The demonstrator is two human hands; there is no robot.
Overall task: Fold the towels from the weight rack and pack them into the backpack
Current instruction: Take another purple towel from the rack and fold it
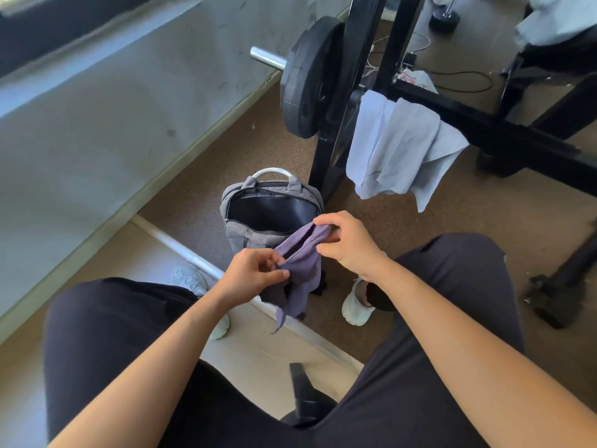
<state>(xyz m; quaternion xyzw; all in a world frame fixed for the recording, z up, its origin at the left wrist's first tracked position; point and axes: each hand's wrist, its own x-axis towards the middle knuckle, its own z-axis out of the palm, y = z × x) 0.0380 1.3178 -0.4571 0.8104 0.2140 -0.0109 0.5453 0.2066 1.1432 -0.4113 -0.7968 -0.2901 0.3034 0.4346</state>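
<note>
Folding step: left hand (255, 274) and right hand (347, 244) each pinch the purple towel (302, 263) between curled fingers, just above the open backpack (239, 231); next, halve it.

A black weight plate (310, 79) sits on a chrome bar (268, 58); a white pipe (177, 244) crosses the floor (200, 176).

The dusky-purple cloth towel (303, 263) is plain, with no pattern. The heather-grey fabric backpack (239, 232) shows a black lining in its mouth and a silvery handle on top. The pale blue-grey draped towel (397, 147) is plain too. It hangs against the black steel weight rack (484, 130), beside the black round weight plate (303, 79) and chrome barbell end (266, 58). Below lie the speckled brown floor (200, 189), black trousers (106, 324) and white sneakers (355, 307).
</note>
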